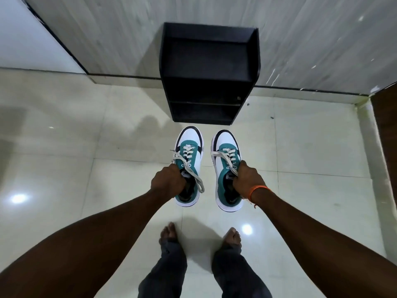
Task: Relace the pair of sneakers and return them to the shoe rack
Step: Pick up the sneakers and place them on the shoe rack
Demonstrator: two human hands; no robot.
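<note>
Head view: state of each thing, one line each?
Left sneaker: laced, lace ends loose, held off the floor.
Right sneaker: laced, lace ends loose, held off the floor.
Left hand: closed on left sneaker's collar.
Right hand: closed on right sneaker's collar.
Rack: upright against the wall, visible shelves bare.

You have a single view here, from the wide-angle camera on your head, looking steeply down and slightly forward so that your own bare feet [231, 237] sit near the bottom edge and the tiled floor [86, 168] fills most of the frame. It faces the wall [107, 33] ahead, where the black shoe rack [209, 74] stands at top centre, seen from above and in front. Your forearms reach in from both lower corners, close to the lens and stretched by the wide angle.
</note>
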